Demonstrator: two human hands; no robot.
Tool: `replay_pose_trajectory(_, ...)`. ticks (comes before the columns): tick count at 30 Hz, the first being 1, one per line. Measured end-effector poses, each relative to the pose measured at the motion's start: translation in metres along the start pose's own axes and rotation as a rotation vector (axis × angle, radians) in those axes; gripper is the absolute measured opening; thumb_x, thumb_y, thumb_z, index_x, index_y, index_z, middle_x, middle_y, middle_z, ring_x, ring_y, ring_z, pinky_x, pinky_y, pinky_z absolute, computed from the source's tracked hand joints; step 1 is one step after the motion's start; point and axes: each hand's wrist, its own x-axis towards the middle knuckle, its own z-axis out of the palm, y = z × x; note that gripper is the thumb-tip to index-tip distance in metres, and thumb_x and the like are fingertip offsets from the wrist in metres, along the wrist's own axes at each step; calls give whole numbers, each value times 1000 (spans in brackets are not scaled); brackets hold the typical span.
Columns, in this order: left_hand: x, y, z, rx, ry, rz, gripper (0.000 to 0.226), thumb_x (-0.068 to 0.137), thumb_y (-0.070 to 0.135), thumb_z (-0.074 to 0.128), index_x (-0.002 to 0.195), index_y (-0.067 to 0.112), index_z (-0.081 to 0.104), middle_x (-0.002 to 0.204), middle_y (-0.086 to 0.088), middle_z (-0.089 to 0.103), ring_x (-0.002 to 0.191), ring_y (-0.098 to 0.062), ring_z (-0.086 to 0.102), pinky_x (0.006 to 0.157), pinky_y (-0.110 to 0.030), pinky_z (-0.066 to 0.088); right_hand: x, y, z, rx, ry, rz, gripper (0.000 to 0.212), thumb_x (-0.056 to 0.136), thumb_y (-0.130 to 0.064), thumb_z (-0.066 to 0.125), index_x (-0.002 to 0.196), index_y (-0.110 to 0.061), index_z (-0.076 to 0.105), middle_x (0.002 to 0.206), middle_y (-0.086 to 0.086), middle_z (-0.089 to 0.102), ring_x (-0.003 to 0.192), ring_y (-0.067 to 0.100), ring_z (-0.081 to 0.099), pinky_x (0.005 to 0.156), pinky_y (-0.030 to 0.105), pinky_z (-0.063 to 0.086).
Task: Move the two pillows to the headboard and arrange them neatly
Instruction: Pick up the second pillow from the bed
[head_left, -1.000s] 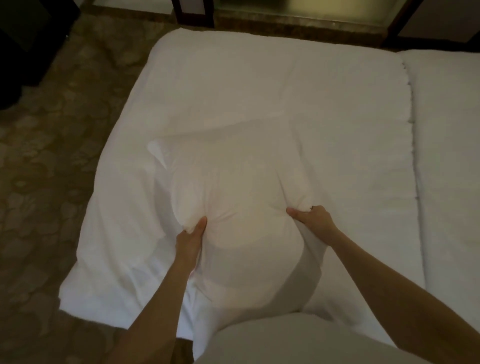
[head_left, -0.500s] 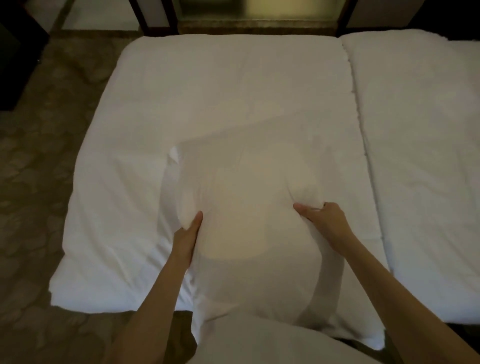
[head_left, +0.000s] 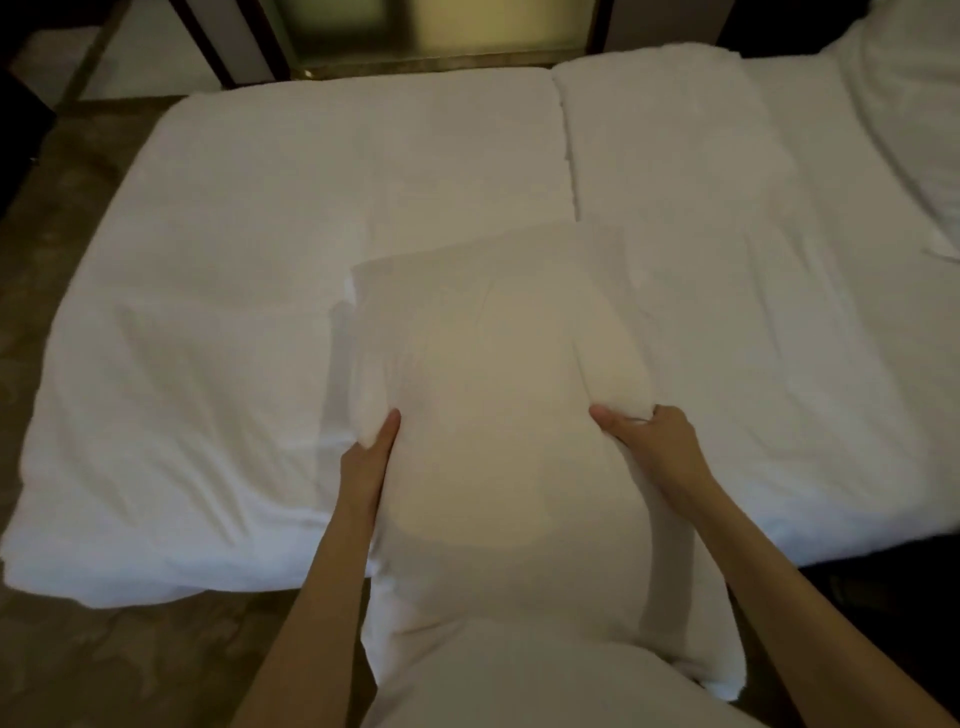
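A white pillow (head_left: 498, 374) is held up in front of me, long side pointing away, above the near edge of the bed (head_left: 218, 322). My left hand (head_left: 371, 457) grips its left side with the thumb on top. My right hand (head_left: 652, 441) pinches a fold of the cover on its right side. The pillow's lower end hangs against my body. Only one pillow can be told apart from the bedding; no headboard is in view.
Two white duvets lie side by side, meeting at a seam (head_left: 566, 156); the right one (head_left: 753, 270) runs off to the right. Patterned carpet (head_left: 104, 670) lies to the left and below. Dark-framed panels (head_left: 249, 41) stand beyond the bed.
The view has swung right and pulled back, showing more of the right duvet. The pillow, still held in both hands, now sits over the seam area rather than the left duvet.
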Motion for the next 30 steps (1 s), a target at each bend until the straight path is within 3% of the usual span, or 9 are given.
replay_pose_trajectory(2, -27, -4, 27, -3, 7, 20, 75, 76, 57, 67, 131, 8, 53, 120, -13, 65, 94, -27, 63, 76, -33, 51, -7, 17, -31, 30, 2, 15, 40, 60, -58, 79, 73, -23, 64, 78, -6, 69, 73, 12, 66, 67, 29, 53)
replay_pose_trajectory(6, -56, 9, 66, 41, 12, 79, 76, 78, 57, 65, 133, 6, 51, 122, -14, 63, 89, -25, 60, 77, -32, 48, -13, 32, -78, 55, 59, 33, 50, 60, -59, 78, 84, -19, 61, 79, -4, 64, 72, 13, 63, 61, 26, 47)
replay_pose_trajectory(8, -65, 13, 84, 62, -15, 83, 76, 79, 57, 63, 132, 4, 51, 122, -15, 63, 85, -23, 62, 72, -31, 51, -12, 33, -98, 64, 94, 22, 48, 58, -61, 78, 78, -21, 61, 78, -7, 65, 72, 11, 63, 61, 27, 48)
replay_pose_trajectory(11, -76, 15, 114, 80, -41, 74, 77, 80, 58, 61, 133, 4, 50, 127, -18, 61, 97, -30, 61, 84, -39, 51, -10, 31, -128, 56, 137, 18, 42, 58, -61, 77, 71, -26, 59, 76, -11, 65, 70, 7, 62, 55, 24, 46)
replay_pose_trajectory(18, -75, 27, 160, 51, -96, 86, 76, 80, 58, 62, 132, 4, 51, 123, -17, 62, 86, -25, 60, 79, -36, 49, 5, 30, -166, 30, 195, -3, 34, 63, -59, 75, 67, -28, 62, 72, -16, 65, 69, 3, 62, 55, 23, 45)
replay_pose_trajectory(23, -60, 48, 192, 52, -130, 112, 73, 80, 56, 63, 131, 4, 52, 123, -17, 62, 94, -28, 60, 85, -38, 50, 29, 32, -182, 33, 234, 10, 40, 65, -57, 75, 81, -21, 67, 78, -7, 68, 72, 12, 65, 58, 26, 46)
replay_pose_trajectory(30, -54, 70, 232, 66, -190, 116, 81, 77, 58, 66, 133, 1, 51, 124, -19, 63, 107, -35, 62, 96, -48, 50, 52, 36, -214, 97, 272, 70, 45, 57, -65, 75, 71, -23, 68, 67, -14, 70, 55, -2, 65, 43, 13, 42)
